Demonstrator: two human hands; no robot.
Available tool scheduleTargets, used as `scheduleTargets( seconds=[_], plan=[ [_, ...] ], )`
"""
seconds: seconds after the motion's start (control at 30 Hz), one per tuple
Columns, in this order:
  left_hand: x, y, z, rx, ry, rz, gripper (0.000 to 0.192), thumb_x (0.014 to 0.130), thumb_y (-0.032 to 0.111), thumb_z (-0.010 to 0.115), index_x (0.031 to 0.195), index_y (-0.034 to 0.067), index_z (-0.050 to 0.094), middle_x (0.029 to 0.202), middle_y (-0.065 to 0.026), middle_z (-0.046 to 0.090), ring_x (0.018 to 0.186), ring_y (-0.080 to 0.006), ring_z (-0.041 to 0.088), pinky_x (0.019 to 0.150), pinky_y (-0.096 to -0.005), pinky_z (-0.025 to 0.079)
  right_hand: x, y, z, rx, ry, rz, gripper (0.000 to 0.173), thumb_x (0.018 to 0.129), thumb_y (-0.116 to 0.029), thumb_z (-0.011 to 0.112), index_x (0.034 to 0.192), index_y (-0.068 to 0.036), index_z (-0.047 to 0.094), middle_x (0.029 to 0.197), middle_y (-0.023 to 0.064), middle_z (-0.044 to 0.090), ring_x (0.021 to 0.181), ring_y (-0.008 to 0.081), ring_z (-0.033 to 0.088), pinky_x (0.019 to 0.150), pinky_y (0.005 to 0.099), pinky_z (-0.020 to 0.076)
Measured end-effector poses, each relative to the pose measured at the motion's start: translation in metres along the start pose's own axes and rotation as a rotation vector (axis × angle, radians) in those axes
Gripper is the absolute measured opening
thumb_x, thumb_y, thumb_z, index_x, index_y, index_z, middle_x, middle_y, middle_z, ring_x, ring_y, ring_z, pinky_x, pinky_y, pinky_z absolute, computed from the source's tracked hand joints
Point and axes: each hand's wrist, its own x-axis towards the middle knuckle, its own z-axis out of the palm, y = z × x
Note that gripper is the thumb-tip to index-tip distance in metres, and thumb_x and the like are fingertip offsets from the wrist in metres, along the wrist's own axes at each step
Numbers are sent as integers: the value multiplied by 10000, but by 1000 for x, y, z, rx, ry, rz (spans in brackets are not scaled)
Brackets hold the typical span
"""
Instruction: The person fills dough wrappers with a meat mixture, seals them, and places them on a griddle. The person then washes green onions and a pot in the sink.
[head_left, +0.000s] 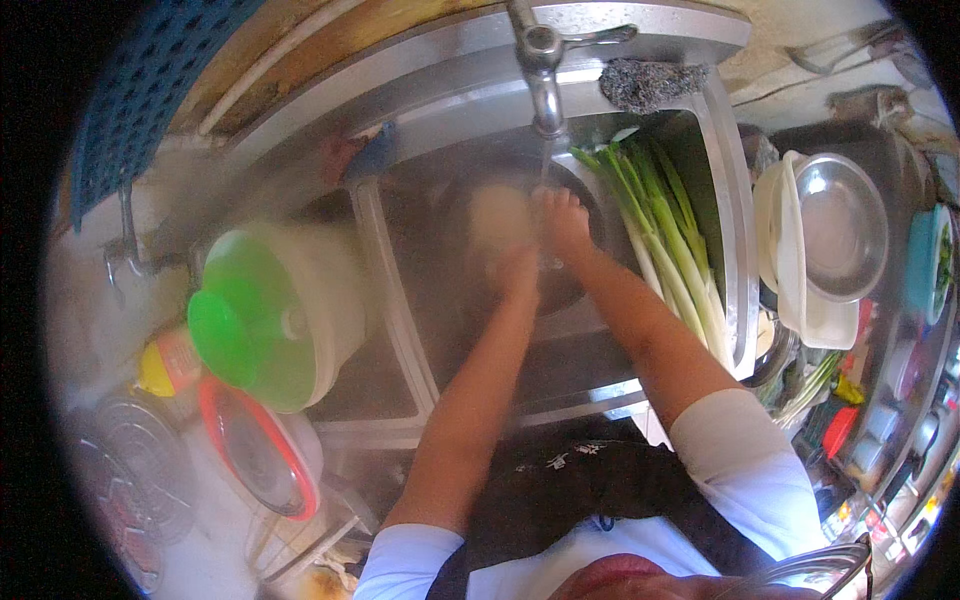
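A metal faucet (547, 105) runs a thin stream of water down into a stainless steel sink (397, 300). Below it, my left hand (514, 262) is at a blurred, pale rounded object (499, 214); its kind and the exact grip are unclear. My right hand (564, 221) is just to the right, fingers curled near the water stream; whether it holds anything cannot be made out. Both hands are over a dark round basin or pan (592, 187) in the sink. Long green and white leeks or large scallions (667, 225) lie to the right of my right hand.
A green and white plastic container (300, 322) stands left on the sink divider. A steel wool scourer (652, 84) lies by the faucet. At right are a metal bowl (840, 225) and white plastic tubs (787, 262). A red-rimmed container (259, 450) is at lower left.
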Motion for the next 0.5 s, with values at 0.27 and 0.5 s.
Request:
scheduleTargets(
  seconds=[0.27, 0.5],
  plan=[
    [-4, 100, -43, 178, -271, 169, 595, 888, 348, 570, 1372, 27, 438, 1381, -139, 480, 1246, -302, 479, 1013, -391, 396, 37, 60, -4, 1122, -394, 322, 402, 901, -386, 545, 1182, -100, 567, 1079, 149, 631, 926, 316, 635, 853, 473, 516],
    [44, 103, -52, -99, 100, 131, 390, 872, 321, 610, 1191, 105, 554, 1119, -177, 620, 1046, -359, 592, 882, -472, 468, 25, -5, -88, 2092, -337, 171, 504, 989, -386, 311, 1242, -7, 525, 1223, 177, 579, 1078, 334, 580, 968, 491, 440]
  ],
)
